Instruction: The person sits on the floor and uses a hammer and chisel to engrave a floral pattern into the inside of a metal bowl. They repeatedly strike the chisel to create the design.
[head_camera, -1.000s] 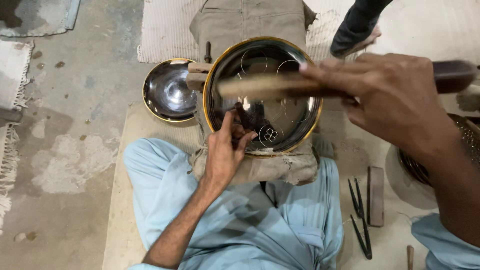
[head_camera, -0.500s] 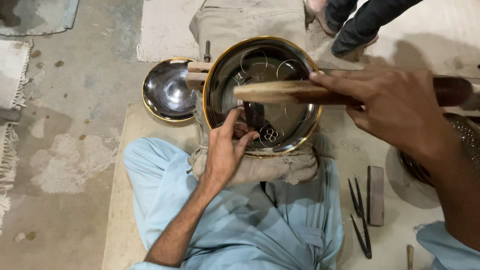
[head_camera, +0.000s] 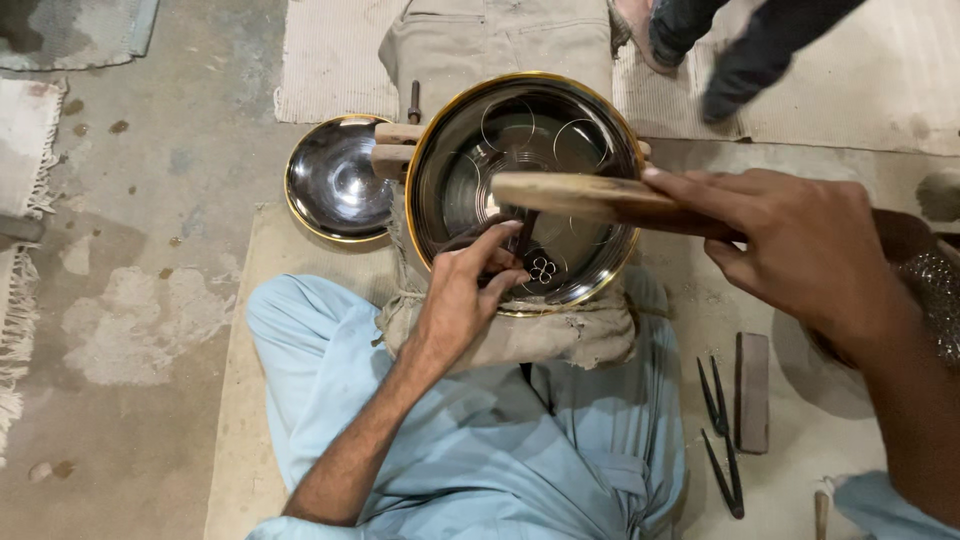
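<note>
The large bowl (head_camera: 525, 190) is sitting on a cloth pad (head_camera: 520, 335) between the person's knees, its gold rim lying free all round except at the near edge. A smaller bowl (head_camera: 335, 178) is lying just left of it, nearly touching. Bare floor (head_camera: 140, 300) is opening to the left.

The right forearm is running off the frame's right edge. The small tool (head_camera: 522, 235) is mostly hidden under the fingers.

The left hand (head_camera: 470, 290) is pinching the small tool upright inside the large bowl. The right hand (head_camera: 800, 250) is gripping a wooden mallet (head_camera: 590, 198), hanging over the bowl.
</note>
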